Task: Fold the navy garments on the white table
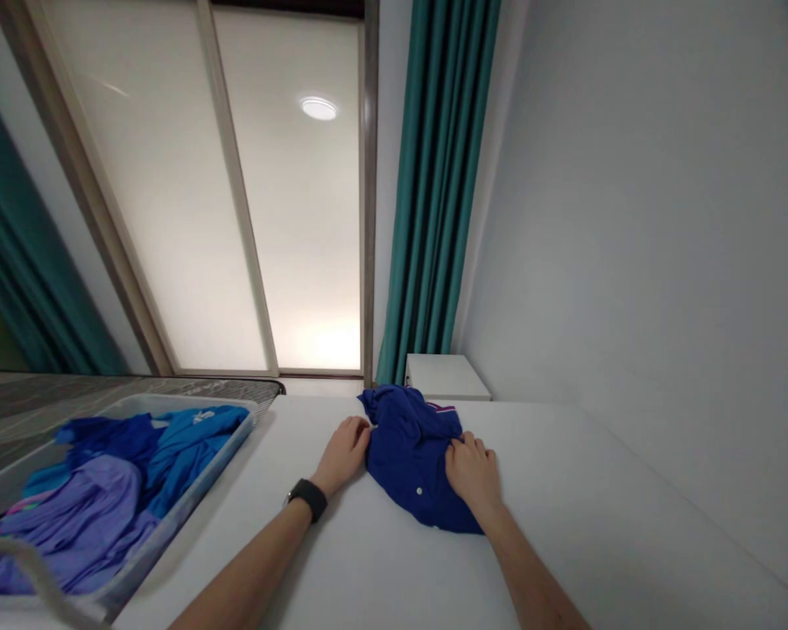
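A dark blue garment with a small white snap and a pink-striped trim lies bunched on the white table. My left hand, with a black watch on the wrist, has its fingers curled onto the garment's left edge. My right hand lies on top of the garment's right side with fingers bent and pressed into the cloth.
A clear plastic basket at the left holds several blue and purple clothes. A small white cabinet stands behind the table by teal curtains. A white wall runs along the right. Frosted sliding doors are behind.
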Demonstrator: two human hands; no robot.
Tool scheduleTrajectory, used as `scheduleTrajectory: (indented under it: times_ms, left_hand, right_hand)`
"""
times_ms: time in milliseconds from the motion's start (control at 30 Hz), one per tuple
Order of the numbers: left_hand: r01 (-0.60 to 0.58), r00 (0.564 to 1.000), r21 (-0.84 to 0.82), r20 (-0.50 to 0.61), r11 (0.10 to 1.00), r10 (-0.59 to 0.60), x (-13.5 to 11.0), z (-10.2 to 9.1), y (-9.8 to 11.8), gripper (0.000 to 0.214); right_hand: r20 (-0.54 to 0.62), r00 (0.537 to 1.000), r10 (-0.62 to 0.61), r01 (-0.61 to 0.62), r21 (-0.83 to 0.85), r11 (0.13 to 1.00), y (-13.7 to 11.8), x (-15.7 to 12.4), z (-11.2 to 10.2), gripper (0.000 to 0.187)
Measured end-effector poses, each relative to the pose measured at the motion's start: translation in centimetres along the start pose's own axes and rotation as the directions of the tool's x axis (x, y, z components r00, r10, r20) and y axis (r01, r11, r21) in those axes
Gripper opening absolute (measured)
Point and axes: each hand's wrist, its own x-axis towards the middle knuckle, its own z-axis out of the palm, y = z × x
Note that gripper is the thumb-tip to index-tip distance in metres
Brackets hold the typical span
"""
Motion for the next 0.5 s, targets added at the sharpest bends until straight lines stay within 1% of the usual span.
scheduleTrajectory:
  times_ms: [100, 133, 167, 233, 267, 300, 333, 400, 433, 500]
  left_hand:
    - [-0.088, 0.993, 0.126, 0.095, 0.988, 0.077, -2.9, -0.8, 1.6, 0.017]
    - [-0.126, 0.986, 0.137, 0.126, 0.983, 0.109, -3.7, -1.0, 2.2, 0.014]
    - [-0.162, 0.979, 0.122, 0.147, 0.979, 0.144, -4.4, -1.2, 2.6, 0.014]
    - [-0.214, 0.965, 0.056, 0.165, 0.975, 0.202, -5.3, -1.2, 3.3, 0.026]
    - [-0.222, 0.963, 0.015, 0.161, 0.975, 0.217, -5.5, -1.1, 3.5, 0.032]
    - [-0.214, 0.965, -0.033, 0.150, 0.976, 0.217, -5.5, -1.1, 3.6, 0.033]
    - [-0.192, 0.970, -0.095, 0.132, 0.977, 0.204, -5.4, -1.0, 3.6, 0.029]
    - [-0.118, 0.986, -0.272, 0.084, 0.955, 0.146, -4.9, -0.9, 3.5, 0.019]
    - [-0.075, 0.993, -0.379, 0.057, 0.923, 0.104, -4.6, -1.0, 3.4, 0.020]
    - [0.004, 1.000, -0.565, -0.005, 0.825, -0.009, -4.1, -1.4, 3.2, 0.023]
  right_hand:
    - [-0.011, 1.000, -0.013, 0.014, 0.065, 0.998, 0.1, -0.1, 0.4, 0.031]
    - [-0.022, 1.000, -0.017, 0.020, 0.109, 0.994, -0.1, -0.2, 0.5, 0.032]
    - [-0.037, 0.999, -0.021, 0.027, 0.163, 0.986, -0.4, -0.3, 0.6, 0.032]
    - [-0.069, 0.997, -0.037, 0.056, 0.294, 0.954, -1.2, -0.6, 0.7, 0.035]
    - [-0.081, 0.995, -0.055, 0.081, 0.363, 0.928, -1.6, -0.7, 0.7, 0.036]
    - [-0.092, 0.993, -0.080, 0.111, 0.428, 0.897, -2.1, -0.9, 0.7, 0.037]
    - [-0.100, 0.989, -0.108, 0.143, 0.484, 0.863, -2.5, -1.0, 0.6, 0.038]
    - [-0.112, 0.981, -0.159, 0.194, 0.553, 0.810, -3.2, -1.4, 0.2, 0.040]
    - [-0.123, 0.977, -0.177, 0.215, 0.561, 0.799, -3.4, -1.6, -0.1, 0.040]
    - [-0.163, 0.966, -0.203, 0.259, 0.539, 0.801, -3.8, -1.9, -0.8, 0.040]
